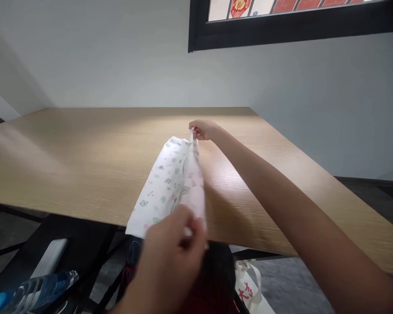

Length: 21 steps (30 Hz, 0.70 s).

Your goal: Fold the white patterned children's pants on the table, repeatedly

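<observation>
A white cloth with small green and pink leaf-like prints (165,179) lies on the wooden table, its near end hanging past the front edge. Its right side is lifted into a fold. At the far end of that fold, my right hand (203,130) pinches the cloth between its fingers. My left hand (173,253), somewhat blurred, is closed on the near end of the same side. The fabric stretches between both hands.
The wooden table (85,152) reaches back to a pale wall (118,52) with a dark-framed window (265,37). Below the front edge are a water bottle (42,290), a white flat object (50,257) and a white bag with red writing (250,288).
</observation>
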### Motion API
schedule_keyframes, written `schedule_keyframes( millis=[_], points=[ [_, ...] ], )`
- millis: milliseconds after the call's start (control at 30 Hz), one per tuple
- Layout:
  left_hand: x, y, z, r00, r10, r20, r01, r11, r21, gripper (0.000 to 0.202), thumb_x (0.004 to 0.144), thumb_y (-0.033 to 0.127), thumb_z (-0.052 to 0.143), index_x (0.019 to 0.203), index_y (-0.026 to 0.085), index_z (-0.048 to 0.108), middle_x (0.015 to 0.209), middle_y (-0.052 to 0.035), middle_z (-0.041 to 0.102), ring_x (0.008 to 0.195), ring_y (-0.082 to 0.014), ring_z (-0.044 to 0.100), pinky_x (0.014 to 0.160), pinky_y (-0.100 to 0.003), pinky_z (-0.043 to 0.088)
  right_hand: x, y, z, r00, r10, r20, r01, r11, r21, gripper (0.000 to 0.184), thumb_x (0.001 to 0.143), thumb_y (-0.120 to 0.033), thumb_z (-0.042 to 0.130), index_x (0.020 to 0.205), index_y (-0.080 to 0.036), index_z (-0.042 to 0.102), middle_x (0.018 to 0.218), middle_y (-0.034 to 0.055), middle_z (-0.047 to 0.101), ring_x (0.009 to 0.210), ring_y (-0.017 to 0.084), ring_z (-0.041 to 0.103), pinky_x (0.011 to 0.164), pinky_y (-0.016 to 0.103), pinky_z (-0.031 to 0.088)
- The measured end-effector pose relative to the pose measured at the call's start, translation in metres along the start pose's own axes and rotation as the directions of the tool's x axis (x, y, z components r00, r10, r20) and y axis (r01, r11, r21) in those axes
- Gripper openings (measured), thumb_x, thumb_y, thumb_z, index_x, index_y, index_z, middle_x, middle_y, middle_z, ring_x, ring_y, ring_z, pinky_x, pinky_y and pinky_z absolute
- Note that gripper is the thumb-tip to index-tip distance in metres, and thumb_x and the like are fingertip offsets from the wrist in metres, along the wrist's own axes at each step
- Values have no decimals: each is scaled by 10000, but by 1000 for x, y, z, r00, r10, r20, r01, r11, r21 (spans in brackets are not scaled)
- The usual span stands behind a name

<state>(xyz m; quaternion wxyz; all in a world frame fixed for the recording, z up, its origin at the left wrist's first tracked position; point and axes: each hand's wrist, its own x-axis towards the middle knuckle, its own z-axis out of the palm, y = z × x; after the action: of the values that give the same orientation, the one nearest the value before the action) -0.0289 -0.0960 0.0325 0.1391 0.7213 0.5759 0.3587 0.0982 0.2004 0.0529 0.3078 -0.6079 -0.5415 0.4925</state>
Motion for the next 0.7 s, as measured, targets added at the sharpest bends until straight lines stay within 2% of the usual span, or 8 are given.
schedule_keyframes(
  millis=[100, 167, 267, 367, 433, 500, 600, 700],
  points=[
    [-15, -28, -41, 949, -313, 35, 306, 943, 134, 242, 823, 346, 454, 633, 196, 447, 409, 79, 429, 332, -61, 398, 366, -135, 304, 1, -13, 37, 997, -59, 53, 62, 996, -70, 252, 813, -109, 506, 620, -193, 366, 493, -37, 378, 401, 63, 387, 393, 161, 394],
    [-17, -48, -54, 887, -449, 109, 415, 878, 239, 226, 835, 369, 424, 692, 203, 481, 411, 71, 458, 343, -85, 437, 386, -156, 335, 2, -14, 66, 993, -85, 85, 98, 983, -156, 214, 812, -117, 500, 627, -179, 411, 486, -19, 411, 425, 85, 437, 407, 178, 402],
    [-13, -73, -61, 823, -539, 177, 457, 815, 358, 255, 854, 324, 369, 943, 211, 579, 490, 33, 566, 430, -137, 543, 433, -191, 373, -2, -2, 104, 986, -145, 86, 165, 927, -336, 142, 792, -122, 511, 657, -152, 479, 498, 13, 452, 508, 142, 511, 439, 214, 394],
    [-5, -85, -61, 808, -521, 275, 411, 833, 372, 377, 852, 297, 367, 1162, 250, 577, 831, -31, 700, 758, -196, 654, 608, -239, 460, -10, 20, 123, 959, -281, 37, 261, 826, -499, 66, 795, -123, 496, 739, -155, 512, 607, 50, 511, 666, 201, 550, 515, 247, 383],
    [-2, -84, -58, 808, -497, 317, 373, 848, 377, 398, 858, 314, 366, 1198, 274, 569, 1060, -42, 668, 961, -227, 622, 760, -289, 462, -13, 34, 124, 928, -373, 28, 320, 754, -573, 62, 816, -128, 466, 804, -166, 514, 694, 68, 541, 733, 216, 546, 560, 267, 370],
    [-2, -78, -50, 810, -473, 345, 334, 858, 391, 408, 874, 342, 344, 1218, 284, 556, 1137, -46, 637, 1007, -244, 603, 821, -326, 445, -13, 45, 118, 896, -441, 47, 372, 689, -622, 72, 833, -143, 446, 845, -166, 512, 748, 79, 556, 746, 219, 539, 586, 286, 353],
    [-5, -61, -35, 819, -409, 403, 253, 887, 387, 408, 887, 350, 336, 1238, 297, 536, 1053, -63, 672, 926, -245, 632, 778, -332, 456, -10, 54, 98, 865, -496, 76, 416, 622, -663, 82, 833, -148, 438, 849, -163, 516, 769, 79, 564, 730, 214, 529, 603, 301, 336],
    [2, -42, -25, 818, -321, 478, 125, 910, 396, 397, 890, 335, 350, 1240, 301, 533, 887, -72, 703, 851, -252, 644, 710, -327, 458, -13, 57, 70, 864, -492, 107, 429, 608, -668, 97, 816, -120, 449, 820, -172, 531, 779, 59, 579, 726, 192, 529, 610, 291, 344]
  ],
)
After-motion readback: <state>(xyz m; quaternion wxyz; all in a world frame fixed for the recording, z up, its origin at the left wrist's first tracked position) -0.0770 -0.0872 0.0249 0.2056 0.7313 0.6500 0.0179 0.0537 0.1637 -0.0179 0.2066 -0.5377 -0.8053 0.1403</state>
